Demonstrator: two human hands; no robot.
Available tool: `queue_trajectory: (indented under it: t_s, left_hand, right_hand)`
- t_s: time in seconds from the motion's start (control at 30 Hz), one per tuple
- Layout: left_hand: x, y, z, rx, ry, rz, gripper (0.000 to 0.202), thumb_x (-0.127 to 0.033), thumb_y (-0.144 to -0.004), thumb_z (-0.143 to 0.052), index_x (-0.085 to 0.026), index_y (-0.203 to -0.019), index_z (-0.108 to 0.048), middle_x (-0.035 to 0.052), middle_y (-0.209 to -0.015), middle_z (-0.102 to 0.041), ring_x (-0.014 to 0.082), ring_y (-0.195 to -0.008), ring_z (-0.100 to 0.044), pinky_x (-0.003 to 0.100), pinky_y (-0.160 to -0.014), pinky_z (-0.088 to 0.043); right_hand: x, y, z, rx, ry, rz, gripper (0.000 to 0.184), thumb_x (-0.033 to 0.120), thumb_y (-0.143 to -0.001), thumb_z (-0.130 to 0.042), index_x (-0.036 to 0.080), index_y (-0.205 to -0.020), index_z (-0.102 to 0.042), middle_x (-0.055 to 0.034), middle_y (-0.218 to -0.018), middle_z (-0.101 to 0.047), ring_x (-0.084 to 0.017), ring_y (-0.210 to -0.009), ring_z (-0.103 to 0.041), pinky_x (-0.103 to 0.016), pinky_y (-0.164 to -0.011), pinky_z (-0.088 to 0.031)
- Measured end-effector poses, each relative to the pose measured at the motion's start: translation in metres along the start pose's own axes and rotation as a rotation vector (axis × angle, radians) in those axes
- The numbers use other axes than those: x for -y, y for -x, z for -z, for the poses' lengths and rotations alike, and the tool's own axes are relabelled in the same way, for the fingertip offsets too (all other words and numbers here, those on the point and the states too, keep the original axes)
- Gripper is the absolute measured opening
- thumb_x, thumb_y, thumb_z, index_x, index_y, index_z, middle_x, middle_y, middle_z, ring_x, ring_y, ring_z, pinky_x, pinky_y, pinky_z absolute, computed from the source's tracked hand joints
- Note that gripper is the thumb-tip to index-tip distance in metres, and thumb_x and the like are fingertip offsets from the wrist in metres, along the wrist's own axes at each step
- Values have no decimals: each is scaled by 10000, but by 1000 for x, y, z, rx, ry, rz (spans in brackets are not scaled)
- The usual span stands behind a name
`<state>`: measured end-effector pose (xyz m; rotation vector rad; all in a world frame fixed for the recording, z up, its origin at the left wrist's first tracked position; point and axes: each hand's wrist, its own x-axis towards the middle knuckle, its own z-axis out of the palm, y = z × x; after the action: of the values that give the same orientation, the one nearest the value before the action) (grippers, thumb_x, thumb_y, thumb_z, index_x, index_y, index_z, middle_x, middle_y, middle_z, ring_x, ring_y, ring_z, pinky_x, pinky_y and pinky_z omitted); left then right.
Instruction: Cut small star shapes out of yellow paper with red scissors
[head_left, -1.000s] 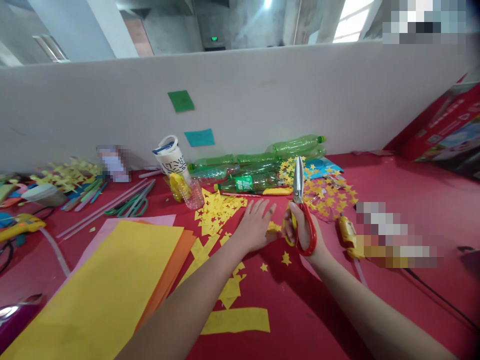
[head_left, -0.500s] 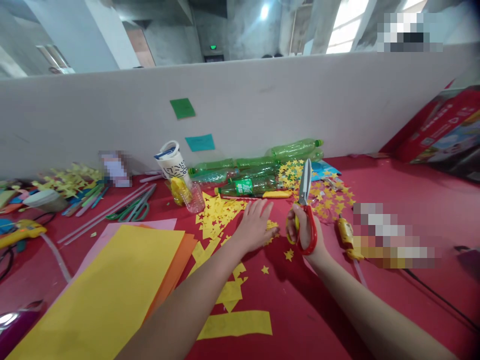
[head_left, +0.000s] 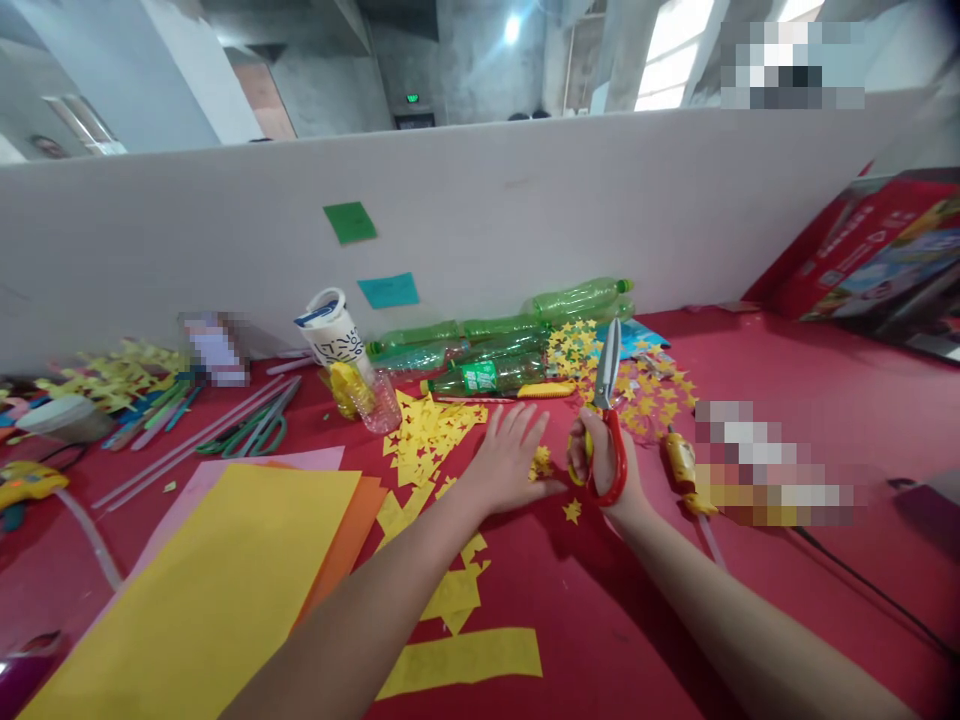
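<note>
My right hand (head_left: 609, 468) grips red-handled scissors (head_left: 606, 395), blades shut and pointing up and away. My left hand (head_left: 508, 456) lies flat on the red table (head_left: 787, 390), fingers spread, beside small yellow paper scraps (head_left: 540, 463) that sit between the two hands. One cut yellow star (head_left: 572, 511) lies just in front of the right hand. A heap of yellow star offcuts (head_left: 431, 430) sits left of my left hand. More yellow stars (head_left: 652, 392) are scattered behind the scissors.
Yellow, orange and pink sheets (head_left: 225, 580) lie at the near left, with a yellow strip (head_left: 465, 660) near me. Green plastic bottles (head_left: 510, 340) lie along a white partition (head_left: 480, 220). A yellow glue gun (head_left: 681, 462) lies right of my hand; green scissors (head_left: 251, 432) and a cup (head_left: 334, 335) are at the left.
My left hand has spread its fingers wider and shifted slightly; the scissors have stayed upright in my right hand. The camera view has drifted a little.
</note>
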<state>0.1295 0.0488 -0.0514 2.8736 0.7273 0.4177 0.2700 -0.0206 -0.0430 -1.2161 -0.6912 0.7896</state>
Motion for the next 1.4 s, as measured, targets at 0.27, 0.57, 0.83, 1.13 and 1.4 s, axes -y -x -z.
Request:
queue_trajectory:
  t_s: [0.27,0.57,0.83,1.13,1.4]
  left_hand:
    - [-17,-1,-9,0,74,104,881,-623,-807,-453,-91,-1460,-194,191,-1532,-222,321,-1416,-139,545,-1133,-57]
    - [52,66,91,71,197,328,197,-244,-865,-423,-198,-867,-615,62,-890,-633,219,-852,-599,357,-761,-481]
    - [30,119,63,151,367,288,233,-249,-820,-569,-223,-1050,-598,67,-1205,-518,224,-1134,-486,364,-976,-408]
    - [36,118,48,-43,380,265,174,-268,-917,-462,-201,-947,-620,57,-1005,-567,185,-969,-527,320,-887,-430]
    - [9,109,56,-149,1320,722,312,-473,-871,-480,-185,-839,-593,30,-808,-647,153,-700,-589,260,-618,-456]
  right_hand:
    - [6,2,0,-2,5,-14,341,482,-861,-544,196,-674,-539,67,-371,-477,-91,-284,-394,-177,-285,-303]
    - [1,2,-5,13,26,-32,333,472,-863,-539,210,-659,-513,78,-327,-452,-93,-263,-385,-176,-278,-300]
    - [-3,12,-5,70,128,13,322,431,-882,-534,198,-661,-534,70,-370,-483,-89,-277,-420,-180,-292,-319]
    - [-7,25,-11,129,235,-18,370,495,-851,-562,192,-642,-521,63,-398,-476,-83,-283,-412,-175,-283,-314]
    - [7,58,-29,373,315,-142,303,371,-786,-653,199,-580,-513,64,-373,-487,-84,-298,-435,-170,-320,-348]
